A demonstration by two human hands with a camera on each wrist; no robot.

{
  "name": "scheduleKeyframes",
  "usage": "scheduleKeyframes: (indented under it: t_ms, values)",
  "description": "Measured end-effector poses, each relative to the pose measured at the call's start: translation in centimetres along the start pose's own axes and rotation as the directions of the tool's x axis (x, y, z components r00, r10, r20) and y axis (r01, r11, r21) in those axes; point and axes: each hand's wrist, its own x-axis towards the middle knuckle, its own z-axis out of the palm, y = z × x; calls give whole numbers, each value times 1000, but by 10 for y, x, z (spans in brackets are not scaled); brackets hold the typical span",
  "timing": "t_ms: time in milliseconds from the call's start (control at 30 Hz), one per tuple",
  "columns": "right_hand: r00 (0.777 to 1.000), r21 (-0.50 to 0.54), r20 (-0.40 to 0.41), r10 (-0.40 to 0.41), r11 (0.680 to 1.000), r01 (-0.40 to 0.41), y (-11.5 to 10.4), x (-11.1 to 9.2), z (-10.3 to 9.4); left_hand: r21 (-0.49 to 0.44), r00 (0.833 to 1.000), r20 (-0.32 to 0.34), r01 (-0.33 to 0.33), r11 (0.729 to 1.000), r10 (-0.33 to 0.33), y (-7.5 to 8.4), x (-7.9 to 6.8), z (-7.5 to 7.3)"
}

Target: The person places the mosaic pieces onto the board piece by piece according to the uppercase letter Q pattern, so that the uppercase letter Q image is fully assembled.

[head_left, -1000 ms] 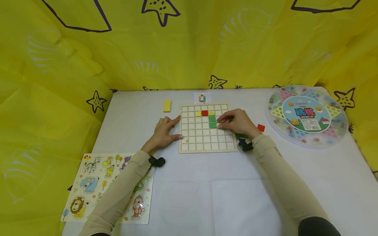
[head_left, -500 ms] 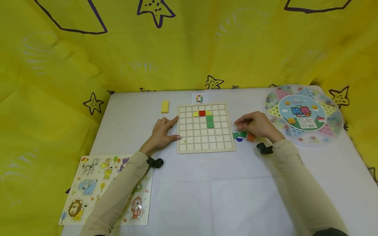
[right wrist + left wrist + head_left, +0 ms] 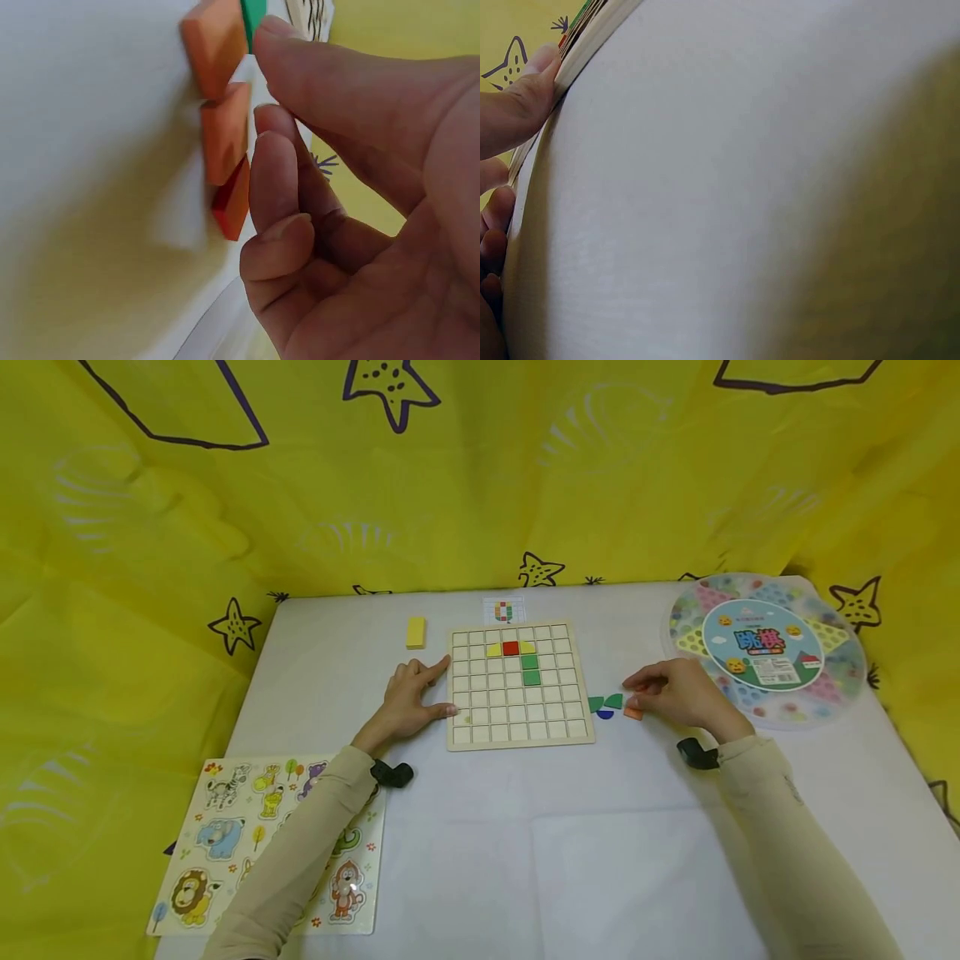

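Note:
A wooden grid board [image 3: 487,733] lies flat on the table, with a red square [image 3: 511,648], two yellow corner pieces and two green squares [image 3: 531,677] set in its cells. My left hand [image 3: 405,700] rests at the board's left edge, thumb and forefinger spread against it. To the right of the board, my right hand [image 3: 678,693] hovers over loose tiles, its thumb and fingers bent towards each other with a gap between. Right below its fingertips are orange tiles [image 3: 225,135] and a red tile [image 3: 234,202]. Green quarter-round pieces [image 3: 613,701] and a blue piece [image 3: 605,715] lie beside them.
A small pattern card [image 3: 504,610] lies behind the board, and a yellow block [image 3: 416,632] to its left. At the right back sits a round game box [image 3: 765,647]. An animal puzzle board [image 3: 217,868] lies front left, partly under the left forearm.
My right hand has left the board and moved right to the loose tiles, uncovering the green and blue pieces. The left hand stays at the board's edge. The head view has shifted slightly.

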Motion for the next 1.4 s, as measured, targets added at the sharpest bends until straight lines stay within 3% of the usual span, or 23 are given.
scheduleKeyframes:
  t_ms: [267,533,800,1200,1400]
  values:
    - [1000,14,2,-11,1000,11,2,-6,7,6,1000,-6,-3,1000,3,0,0,-1]
    - [999,-17,-40,-35,999,34,1,-9,11,16,1000,-5,0,1000,0,0,0,0]
    - [996,19,-78,-45,999,47,-1,-11,16,6,1000,-1,-1,1000,1,0,0,-1]
    - [996,16,-55,-71,997,72,-3,-12,13,-4,1000,-10,-15,1000,15,-1,1,0]
    - [998,-5,-2,-70,998,70,1,-14,11,2,1000,-11,-6,1000,6,-1,0,0]
